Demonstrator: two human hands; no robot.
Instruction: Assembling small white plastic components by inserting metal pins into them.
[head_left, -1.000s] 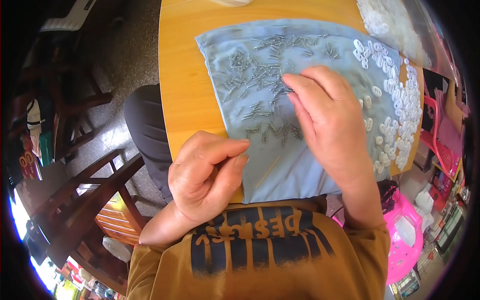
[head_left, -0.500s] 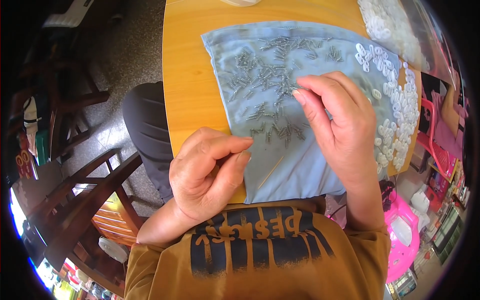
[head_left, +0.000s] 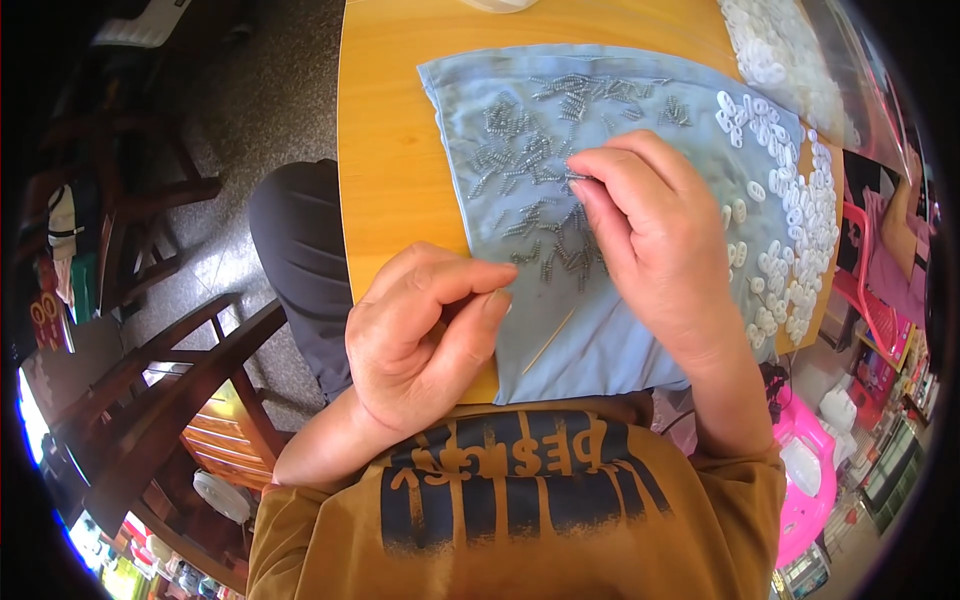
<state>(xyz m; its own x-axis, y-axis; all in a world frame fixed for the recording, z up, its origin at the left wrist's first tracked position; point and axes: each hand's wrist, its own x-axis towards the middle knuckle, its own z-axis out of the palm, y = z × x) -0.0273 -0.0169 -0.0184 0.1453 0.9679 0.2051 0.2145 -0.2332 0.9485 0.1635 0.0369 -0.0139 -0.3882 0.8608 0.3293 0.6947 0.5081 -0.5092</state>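
Over the heap of small metal coil springs, the thumb and forefinger of my right hand are pinched on a spring. To the lower left, my left hand is curled with thumb and forefinger tips close together. Whatever is between those tips, if anything, is too small to make out. The springs lie scattered on a light blue cloth. A thin wooden stick rests on it between my two hands. Small white oval plastic pieces with holes are spread along the right side.
A wooden table carries the cloth. At its far right lies a clear plastic bag of more white pieces. A white container shows at the far edge. Dark wooden chairs stand left; a pink plastic seat is at right.
My right hand has moved left over the springs, uncovering a few white pieces beside it. The left hand keeps its curled pose. The whole view has shifted slightly.
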